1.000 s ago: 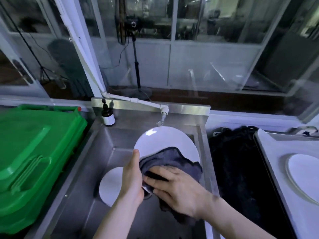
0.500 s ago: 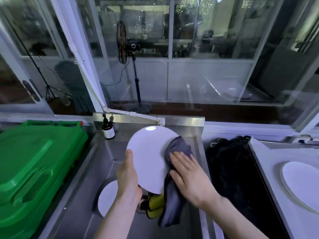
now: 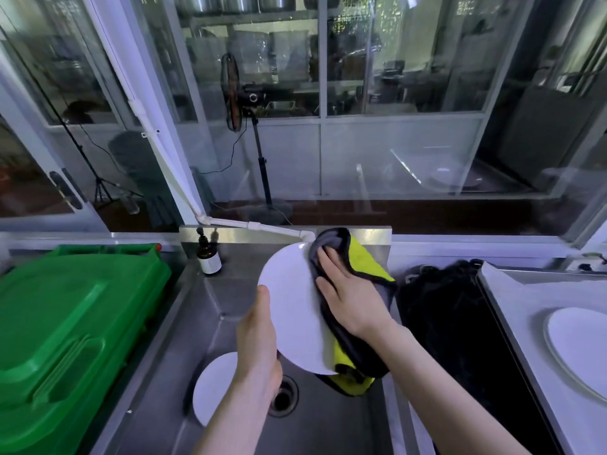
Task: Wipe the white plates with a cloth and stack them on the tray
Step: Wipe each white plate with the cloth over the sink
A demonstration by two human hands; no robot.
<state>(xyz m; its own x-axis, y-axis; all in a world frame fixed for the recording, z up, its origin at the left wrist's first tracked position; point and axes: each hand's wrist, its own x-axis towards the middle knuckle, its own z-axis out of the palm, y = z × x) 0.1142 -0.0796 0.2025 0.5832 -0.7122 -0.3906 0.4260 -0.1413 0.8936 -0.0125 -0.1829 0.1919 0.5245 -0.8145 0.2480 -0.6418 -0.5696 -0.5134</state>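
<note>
Lying under right hand point(image 3: 353, 305) fingers point(image 3: 328, 261), cloth point(image 3: 366, 262) covers plate point(image 3: 290, 310) rim.

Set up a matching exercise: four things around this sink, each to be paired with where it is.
1. cloth
2. brown bottle
3. green bin
4. tray

A. left of the sink
B. far right, bearing a plate
C. pressed on the held plate by the right hand
D. back left corner of the sink

Pairs: 1-C, 2-D, 3-A, 4-B.
</note>
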